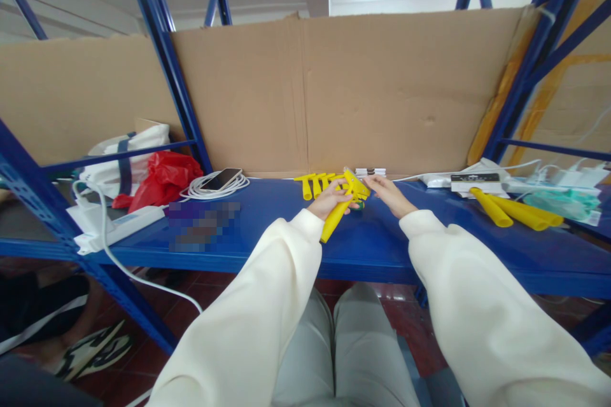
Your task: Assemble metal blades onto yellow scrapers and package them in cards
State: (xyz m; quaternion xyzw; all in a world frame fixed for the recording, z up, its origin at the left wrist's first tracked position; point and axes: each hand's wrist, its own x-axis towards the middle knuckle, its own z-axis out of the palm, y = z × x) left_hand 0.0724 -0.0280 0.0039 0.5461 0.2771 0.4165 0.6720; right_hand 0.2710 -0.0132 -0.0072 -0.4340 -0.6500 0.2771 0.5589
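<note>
My left hand (328,200) is closed around a long yellow plastic part (334,221) that slants down toward me over the blue shelf (267,229). My right hand (389,194) pinches the part's upper end (357,184), fingers together. Both arms wear cream sleeves. Several more small yellow pieces (316,182) lie just behind my left hand against the cardboard back wall (372,89).
Two long yellow tubes (515,211) lie at the right beside white boxes and cables (477,182). At the left are a phone on a coiled white cable (220,182), a red bag (165,179), a white bag and a power strip (119,224). Blue rack posts stand on both sides.
</note>
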